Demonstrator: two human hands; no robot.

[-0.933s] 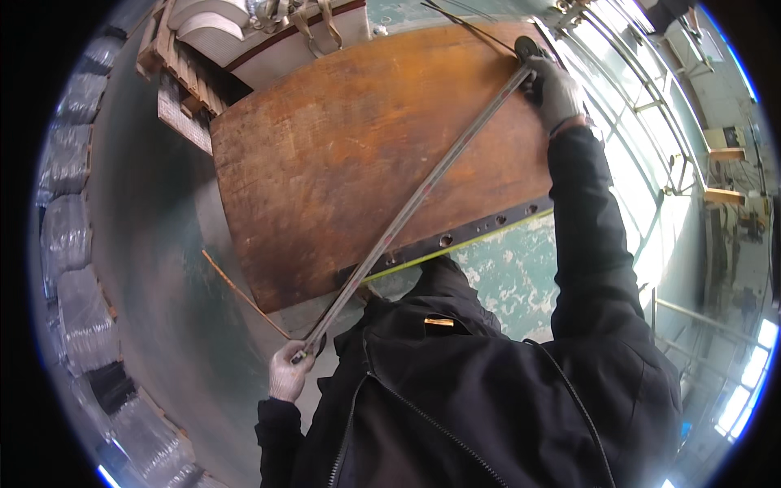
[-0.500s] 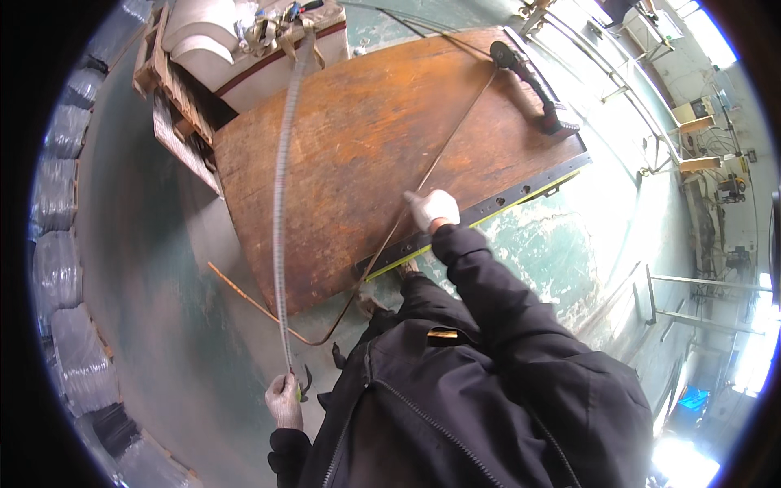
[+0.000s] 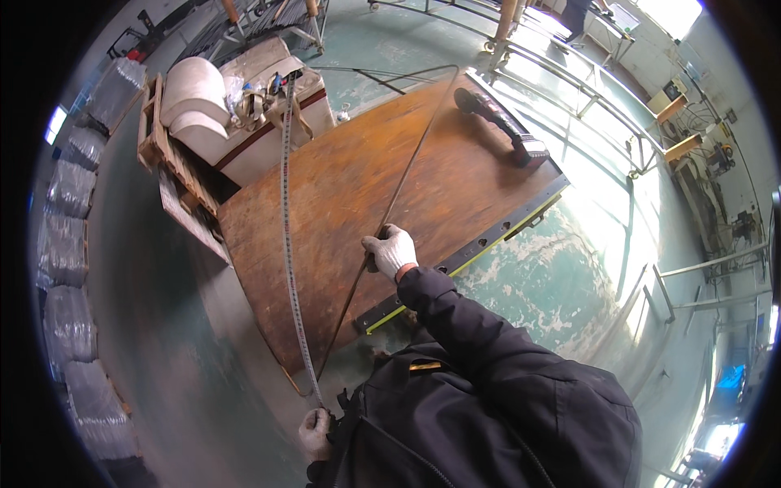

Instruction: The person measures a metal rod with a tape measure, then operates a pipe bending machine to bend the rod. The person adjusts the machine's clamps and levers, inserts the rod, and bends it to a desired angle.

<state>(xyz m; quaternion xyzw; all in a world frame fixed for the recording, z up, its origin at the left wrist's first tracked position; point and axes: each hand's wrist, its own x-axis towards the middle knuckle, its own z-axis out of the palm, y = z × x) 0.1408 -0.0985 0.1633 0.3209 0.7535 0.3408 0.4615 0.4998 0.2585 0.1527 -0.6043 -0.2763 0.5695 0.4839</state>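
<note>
My left hand (image 3: 315,433), in a white work glove, is closed at the near end of a long metal measuring tape (image 3: 285,211). The tape case is not visible in it. From there the tape runs across the wooden board (image 3: 342,183) to the white box at the far side. My right hand (image 3: 393,249), also gloved, is closed around a thin bent metal rod (image 3: 413,157). The rod crosses the board diagonally, and its near end bends below the board's corner, close to the tape. A dark cordless power tool (image 3: 498,124) lies at the board's far right.
A black level-like bar with a yellow-green edge (image 3: 465,259) lies along the near side. A cream box (image 3: 277,134) holding straps and tools stands on pallets (image 3: 189,195). Wrapped stacks (image 3: 67,248) line the left; metal frames (image 3: 569,89) and another person (image 3: 574,18) are beyond.
My right hand has moved left along the board and now grips the rod. My left hand has come lower and right with the tape end. The view has tilted up.
</note>
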